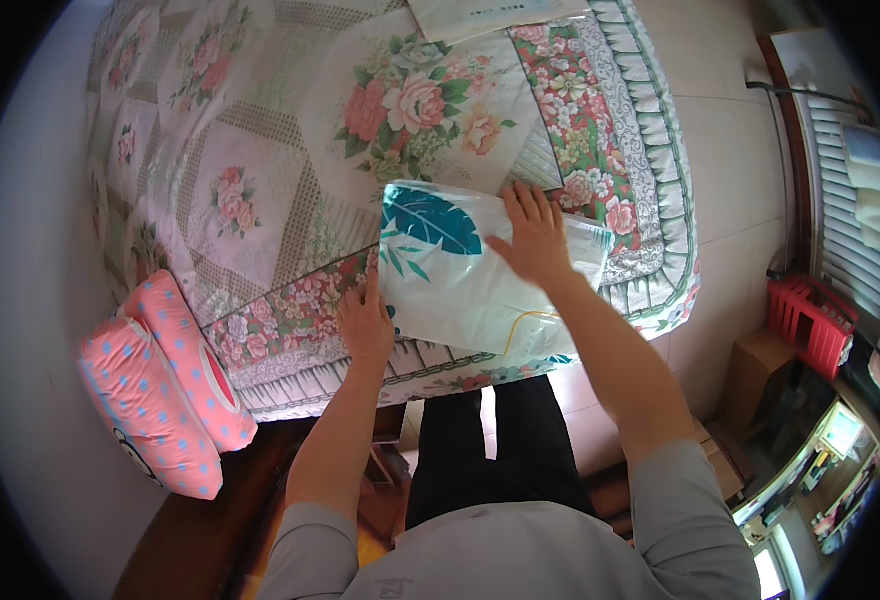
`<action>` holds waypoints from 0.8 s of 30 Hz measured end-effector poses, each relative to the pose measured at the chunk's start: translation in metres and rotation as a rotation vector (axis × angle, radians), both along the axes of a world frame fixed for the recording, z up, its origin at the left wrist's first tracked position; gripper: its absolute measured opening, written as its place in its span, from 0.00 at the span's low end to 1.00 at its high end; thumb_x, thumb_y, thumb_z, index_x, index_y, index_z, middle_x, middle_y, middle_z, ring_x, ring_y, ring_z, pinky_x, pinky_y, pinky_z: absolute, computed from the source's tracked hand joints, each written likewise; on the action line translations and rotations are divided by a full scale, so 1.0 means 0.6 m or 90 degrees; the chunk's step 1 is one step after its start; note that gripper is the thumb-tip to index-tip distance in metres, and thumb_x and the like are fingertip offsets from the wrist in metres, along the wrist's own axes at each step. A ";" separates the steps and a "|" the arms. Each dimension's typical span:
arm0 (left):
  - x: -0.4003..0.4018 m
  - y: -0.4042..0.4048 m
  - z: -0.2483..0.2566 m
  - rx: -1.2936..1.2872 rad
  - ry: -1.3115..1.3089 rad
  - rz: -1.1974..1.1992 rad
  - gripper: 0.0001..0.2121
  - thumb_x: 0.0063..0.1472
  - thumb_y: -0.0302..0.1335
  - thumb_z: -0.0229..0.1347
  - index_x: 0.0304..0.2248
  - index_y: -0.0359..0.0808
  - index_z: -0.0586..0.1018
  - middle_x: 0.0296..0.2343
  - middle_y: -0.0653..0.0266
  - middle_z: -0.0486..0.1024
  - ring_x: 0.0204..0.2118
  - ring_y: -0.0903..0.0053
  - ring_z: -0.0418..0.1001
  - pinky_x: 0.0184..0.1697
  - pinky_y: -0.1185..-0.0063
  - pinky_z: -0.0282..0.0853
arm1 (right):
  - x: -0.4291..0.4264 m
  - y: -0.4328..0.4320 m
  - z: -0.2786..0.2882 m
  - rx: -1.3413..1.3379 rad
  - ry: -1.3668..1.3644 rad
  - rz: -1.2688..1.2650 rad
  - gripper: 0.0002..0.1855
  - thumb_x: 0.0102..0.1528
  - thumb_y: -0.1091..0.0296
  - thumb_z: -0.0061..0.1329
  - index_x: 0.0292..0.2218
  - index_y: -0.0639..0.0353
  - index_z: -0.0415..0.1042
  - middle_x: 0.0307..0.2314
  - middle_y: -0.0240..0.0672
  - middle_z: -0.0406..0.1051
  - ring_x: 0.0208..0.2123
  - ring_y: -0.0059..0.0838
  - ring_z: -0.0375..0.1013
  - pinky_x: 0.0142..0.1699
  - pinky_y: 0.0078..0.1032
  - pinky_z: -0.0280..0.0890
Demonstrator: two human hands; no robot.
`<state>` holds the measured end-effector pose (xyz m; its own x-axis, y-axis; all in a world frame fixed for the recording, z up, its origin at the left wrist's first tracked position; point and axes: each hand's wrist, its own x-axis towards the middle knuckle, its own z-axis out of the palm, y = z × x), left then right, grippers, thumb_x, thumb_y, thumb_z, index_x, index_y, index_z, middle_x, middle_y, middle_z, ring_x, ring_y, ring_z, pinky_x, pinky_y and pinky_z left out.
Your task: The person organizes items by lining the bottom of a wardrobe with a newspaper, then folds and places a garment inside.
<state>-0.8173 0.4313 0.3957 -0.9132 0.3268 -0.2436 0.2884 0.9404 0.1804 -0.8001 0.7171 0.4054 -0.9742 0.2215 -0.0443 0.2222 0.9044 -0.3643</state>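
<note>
A folded white plastic sheet [455, 292] printed with teal leaves lies on the floral bedspread [252, 210], near the bed's front corner. My right hand [533, 236] rests flat on the upper right part of the sheet, fingers spread and pointing away from me. At the sheet's left edge is my left hand [365, 319], its index finger extended along that edge. The other fingers of the left hand lie on the bedspread. Neither hand grips anything that I can see. A yellow line is printed on the sheet's lower right part.
Two pink polka-dot pillows [166, 405] lie at the bed's left corner by the wall. Flat pale packages [485, 19] are at the far edge of view. Right of the bed, a red plastic basket [807, 322] stands near a cardboard box [759, 367] on the tiled floor.
</note>
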 end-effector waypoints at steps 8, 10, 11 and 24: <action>0.073 -0.031 -0.028 0.687 -0.222 0.810 0.16 0.56 0.30 0.55 0.41 0.30 0.68 0.32 0.64 0.70 0.34 0.79 0.68 0.37 0.82 0.64 | -0.051 0.036 0.009 -0.168 -0.449 0.086 0.29 0.46 0.47 0.50 0.43 0.60 0.64 0.39 0.47 0.67 0.44 0.44 0.66 0.47 0.37 0.60; 0.090 -0.031 -0.044 0.866 -0.220 0.890 0.14 0.56 0.29 0.55 0.39 0.32 0.70 0.31 0.66 0.71 0.32 0.82 0.68 0.35 0.83 0.65 | -0.054 0.044 0.003 -0.202 -0.487 0.146 0.30 0.46 0.48 0.51 0.41 0.65 0.65 0.39 0.50 0.67 0.43 0.46 0.66 0.48 0.34 0.59; 0.098 -0.034 -0.044 0.834 -0.268 0.861 0.13 0.56 0.29 0.55 0.39 0.32 0.70 0.31 0.66 0.71 0.32 0.82 0.68 0.35 0.83 0.65 | -0.047 0.046 -0.010 -0.207 -0.467 0.179 0.31 0.45 0.48 0.51 0.42 0.65 0.65 0.38 0.50 0.67 0.43 0.46 0.66 0.48 0.33 0.59; 0.017 -0.074 -0.038 1.052 -0.538 0.822 0.16 0.56 0.26 0.52 0.44 0.32 0.69 0.35 0.64 0.73 0.30 0.82 0.70 0.30 0.83 0.67 | 0.064 0.007 -0.066 -0.774 -0.421 -0.327 0.21 0.50 0.70 0.48 0.46 0.67 0.64 0.35 0.38 0.70 0.34 0.27 0.70 0.38 0.24 0.65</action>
<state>-0.8070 0.3871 0.3727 -0.6035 0.0957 -0.7916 -0.6946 -0.5506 0.4629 -0.7617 0.7210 0.3660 -0.5313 0.0308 -0.8466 0.8408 -0.1032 -0.5314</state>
